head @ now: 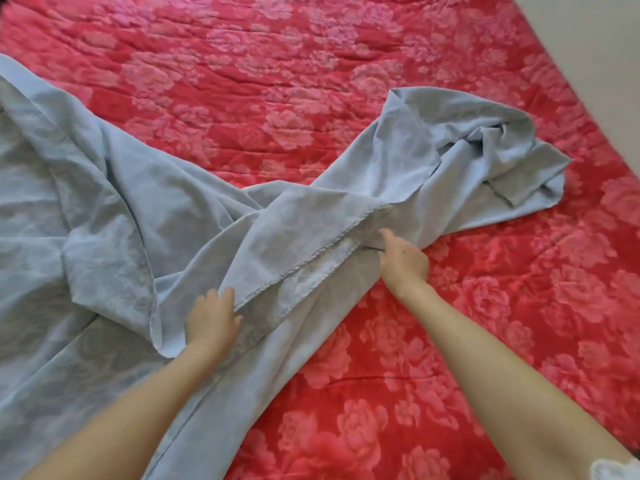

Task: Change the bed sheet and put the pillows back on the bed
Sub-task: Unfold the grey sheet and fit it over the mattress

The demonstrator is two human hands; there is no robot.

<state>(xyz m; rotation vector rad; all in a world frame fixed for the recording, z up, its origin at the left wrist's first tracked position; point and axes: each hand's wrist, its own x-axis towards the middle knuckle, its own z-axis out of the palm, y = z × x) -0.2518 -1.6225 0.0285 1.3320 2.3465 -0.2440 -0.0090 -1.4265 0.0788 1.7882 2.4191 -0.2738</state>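
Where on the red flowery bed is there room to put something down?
The whole far stretch of the red flowered cover, beyond the blue sheet, is bare. So is the near patch between the sheet and the right forearm. The left side and middle are crowded with bunched sheet.

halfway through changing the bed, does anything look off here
Yes: the sheet lies twisted and bunched in a diagonal band across the bed, crumpled in a heap at its far right end, leaving much of the bed uncovered.
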